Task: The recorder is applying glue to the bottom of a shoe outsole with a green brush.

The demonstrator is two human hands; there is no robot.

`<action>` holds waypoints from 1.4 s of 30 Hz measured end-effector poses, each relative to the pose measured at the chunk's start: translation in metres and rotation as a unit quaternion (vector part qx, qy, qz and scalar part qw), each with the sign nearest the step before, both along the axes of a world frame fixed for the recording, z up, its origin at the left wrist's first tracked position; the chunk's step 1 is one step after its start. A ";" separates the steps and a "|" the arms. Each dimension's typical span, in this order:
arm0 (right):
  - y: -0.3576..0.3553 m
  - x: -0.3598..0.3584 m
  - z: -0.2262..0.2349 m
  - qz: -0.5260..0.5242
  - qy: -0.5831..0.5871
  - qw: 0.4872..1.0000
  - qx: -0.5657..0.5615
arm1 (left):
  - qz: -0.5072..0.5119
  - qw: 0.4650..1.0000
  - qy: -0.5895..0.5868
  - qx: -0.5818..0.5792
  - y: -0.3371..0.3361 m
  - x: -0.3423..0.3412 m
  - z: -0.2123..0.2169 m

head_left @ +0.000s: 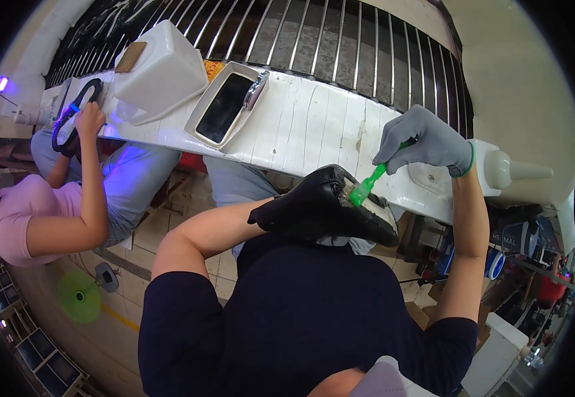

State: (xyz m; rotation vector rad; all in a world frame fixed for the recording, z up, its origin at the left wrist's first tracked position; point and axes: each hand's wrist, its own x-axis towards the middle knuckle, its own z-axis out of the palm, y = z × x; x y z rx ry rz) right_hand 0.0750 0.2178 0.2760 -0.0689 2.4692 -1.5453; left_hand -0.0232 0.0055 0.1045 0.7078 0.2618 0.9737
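A black shoe (pixel 314 210) lies tilted in front of my body, its pale underside turned partly up and toward the right. My left forearm reaches into the shoe's open end, and the left hand is hidden inside or behind it. My right hand (pixel 420 142), in a grey glove, is closed around the handle of a green brush (pixel 365 187). The brush's head touches the pale underside of the shoe. Near my right wrist, a clear round dish (pixel 431 175) sits on the white bench (pixel 301 126).
A metal roller conveyor (pixel 340 46) runs behind the bench. On the bench stand a tilted white plastic container (pixel 158 76) and a white tray (pixel 198 132) holding a dark glossy panel. A white spouted container (pixel 499 169) is at right. At left a co-worker (pixel 56 212) holds a black looped piece.
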 end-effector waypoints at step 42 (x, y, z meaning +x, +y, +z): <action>-0.006 0.037 0.013 -0.063 0.002 0.998 0.006 | 0.066 0.969 0.015 -0.237 0.034 -0.013 0.013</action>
